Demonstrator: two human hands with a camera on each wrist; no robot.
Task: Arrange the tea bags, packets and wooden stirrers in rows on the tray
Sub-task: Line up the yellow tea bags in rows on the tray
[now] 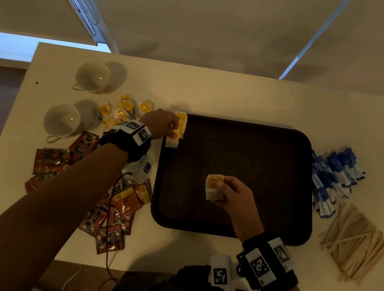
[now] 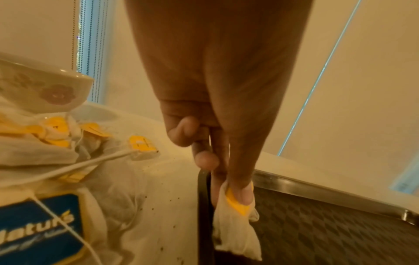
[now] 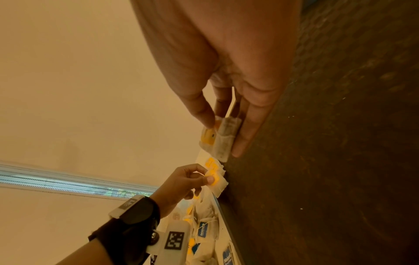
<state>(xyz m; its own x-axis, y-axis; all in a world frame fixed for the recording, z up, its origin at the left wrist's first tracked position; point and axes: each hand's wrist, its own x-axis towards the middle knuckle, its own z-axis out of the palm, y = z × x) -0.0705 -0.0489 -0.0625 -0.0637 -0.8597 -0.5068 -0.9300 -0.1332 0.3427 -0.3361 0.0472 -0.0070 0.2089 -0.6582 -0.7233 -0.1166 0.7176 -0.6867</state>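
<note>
While my left grip (image 1: 164, 124) pinches a tea bag (image 1: 173, 138) at the tray (image 1: 224, 230) far-left corner, my right grip (image 1: 233, 195) pinches another tea bag (image 1: 213, 187); I should lay each flat, side by side.

The tray (image 1: 229, 228) lies on the bench (image 1: 216, 90) between the two hands. The left hand (image 1: 162, 124) sits at the tray's far left corner, with one tea bag (image 1: 172, 140) under its fingertips on the rim and another tea bag (image 1: 181, 120) just beyond it. The loose tea bags (image 1: 123, 111) lie just left of that hand, two cups (image 1: 76, 101) farther left, and the packets (image 1: 86, 181) under and near its forearm. The right hand (image 1: 235, 198) is over the tray's middle, holding a stack of tea bags (image 1: 215, 187). Right of that hand, off the tray, lie the sachets (image 1: 335, 180), with the wooden stirrers (image 1: 352, 245) nearer the person.
</note>
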